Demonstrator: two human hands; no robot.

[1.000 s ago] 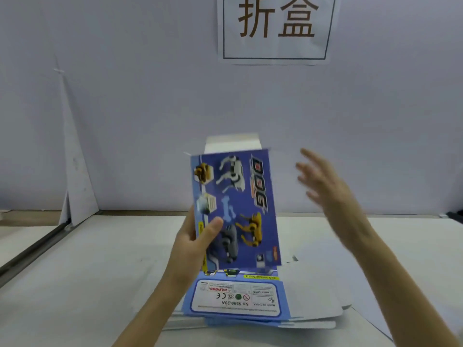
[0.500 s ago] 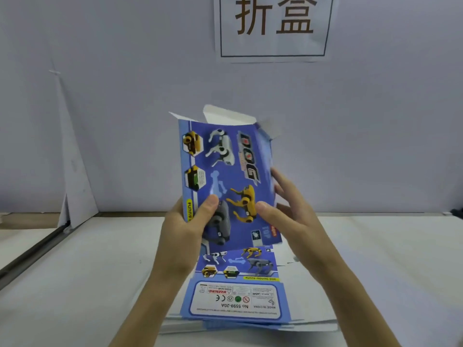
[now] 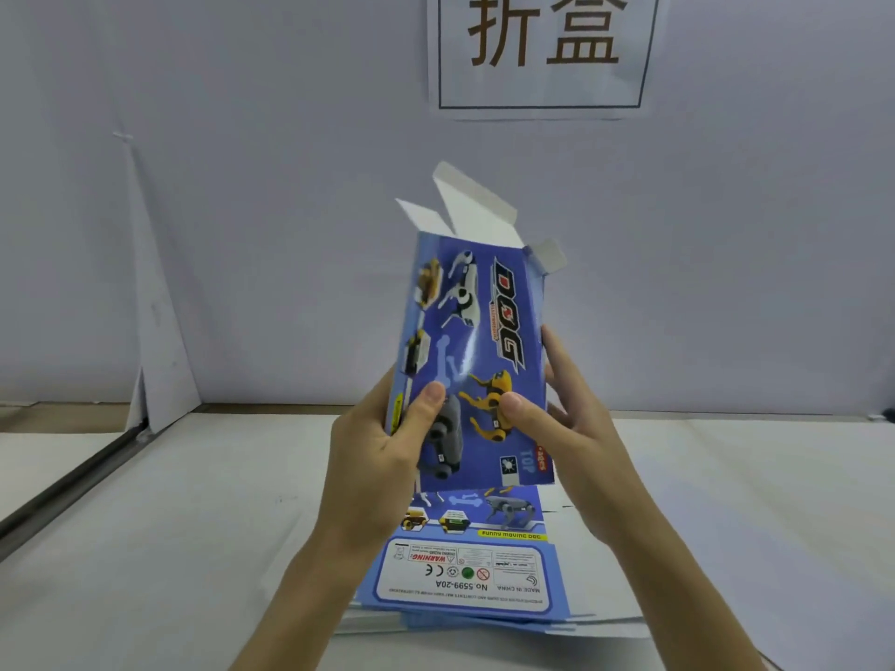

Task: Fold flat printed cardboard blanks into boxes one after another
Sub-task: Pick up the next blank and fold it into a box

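Blue printed cardboard box [image 3: 477,351], partly opened into sleeve, held roughly upright in air. Front panel faces camera: robot dog pictures, word "DOG" running down right side. White top flaps [image 3: 472,201] open, standing up. Left hand [image 3: 382,443] grips lower left edge, right hand [image 3: 566,428] lower right edge, thumbs on front. Below, stack of flat blanks [image 3: 472,573] lies on table [image 3: 169,525], top blank print-side up, white warning label nearest camera.

Left hand [image 3: 382,443] and right hand [image 3: 564,428], forearms raised from the near edge, pinch the carton [image 3: 479,331], thumbs in front, fingers [image 3: 559,370] behind.
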